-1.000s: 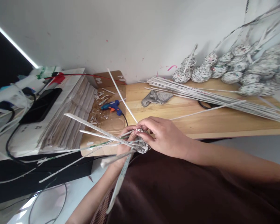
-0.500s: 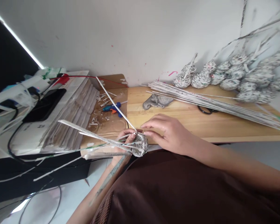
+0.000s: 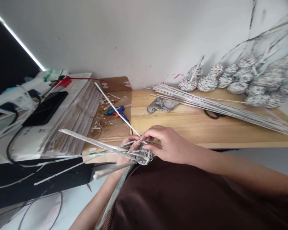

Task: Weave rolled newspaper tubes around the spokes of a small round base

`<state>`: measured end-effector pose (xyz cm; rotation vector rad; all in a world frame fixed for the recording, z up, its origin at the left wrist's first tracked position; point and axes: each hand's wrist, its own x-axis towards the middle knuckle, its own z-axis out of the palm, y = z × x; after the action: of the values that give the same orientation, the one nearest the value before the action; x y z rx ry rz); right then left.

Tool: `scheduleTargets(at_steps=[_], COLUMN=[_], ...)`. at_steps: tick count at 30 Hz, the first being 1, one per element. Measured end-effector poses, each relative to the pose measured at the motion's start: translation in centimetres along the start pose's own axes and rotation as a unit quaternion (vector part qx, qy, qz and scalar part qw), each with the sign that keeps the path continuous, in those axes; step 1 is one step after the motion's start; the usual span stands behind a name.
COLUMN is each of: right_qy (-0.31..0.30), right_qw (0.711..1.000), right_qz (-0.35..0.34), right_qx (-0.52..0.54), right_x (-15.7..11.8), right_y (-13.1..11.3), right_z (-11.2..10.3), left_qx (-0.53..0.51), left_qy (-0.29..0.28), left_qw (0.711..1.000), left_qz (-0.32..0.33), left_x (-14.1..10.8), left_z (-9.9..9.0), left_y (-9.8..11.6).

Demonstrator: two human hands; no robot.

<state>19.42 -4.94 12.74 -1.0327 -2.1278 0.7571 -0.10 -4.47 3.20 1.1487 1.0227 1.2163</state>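
Observation:
A small round woven piece of rolled newspaper [image 3: 145, 157] hangs just off the table's front edge, close to my lap. My left hand [image 3: 128, 148] grips it from the left side, thumb on its upper rim. Several long paper strips [image 3: 86, 138] fan out from it to the left and down. One thin white paper tube [image 3: 115, 108] slants from the rim up to the far left. Fingers of my right hand [image 3: 162, 142] are pinched at the rim, where that tube meets the weave; the fingertips partly cover the spot.
A bundle of newspaper tubes [image 3: 218, 108] crosses the wooden table [image 3: 182, 124], over black-handled scissors [image 3: 212, 114]. Woven gourd shapes [image 3: 207, 82] stand along the wall. A grey cloth [image 3: 162, 104], a blue glue gun [image 3: 117, 111], and a paper stack [image 3: 74, 118] with a phone [image 3: 48, 107] lie leftward.
My right hand has come in left and closed its fingers at the rim. The white tube's far end has dropped slightly left, and the woven piece sits a little lower.

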Motion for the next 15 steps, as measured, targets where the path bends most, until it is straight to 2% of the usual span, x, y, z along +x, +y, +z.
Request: scheduleTargets(at_steps=[3, 5, 8, 10, 12, 15], right_qy=[-0.011, 0.004, 0.005, -0.023, -0.044, -0.029], right_qw=[0.994, 0.991, 0.990, 0.990, 0.988, 0.980], right_qz=[0.068, 0.095, 0.127, 0.136, 0.149, 0.180], right_qx=[0.090, 0.098, 0.060, 0.031, -0.016, -0.075], right_x=[0.9, 1.9, 4.2, 6.2, 8.4, 12.0], right_y=[1.0, 2.4, 4.7, 5.8, 6.3, 6.4], right_z=[-0.2, -0.1, 0.7, 1.7, 2.8, 4.2], left_qx=[-0.013, -0.025, -0.012, 0.008, 0.038, 0.068], left_qy=[0.020, 0.037, 0.060, 0.093, 0.104, 0.111], left_qw=[1.000, 0.999, 0.997, 0.993, 0.991, 0.989], left_qz=[0.015, 0.027, 0.054, 0.077, 0.071, 0.065], left_x=[-0.2, -0.3, -0.8, -1.2, -1.7, -2.5], left_z=[-0.7, -1.5, -3.4, -4.7, -5.7, -6.8], left_y=[0.2, 0.6, 1.6, 2.5, 3.4, 4.2])
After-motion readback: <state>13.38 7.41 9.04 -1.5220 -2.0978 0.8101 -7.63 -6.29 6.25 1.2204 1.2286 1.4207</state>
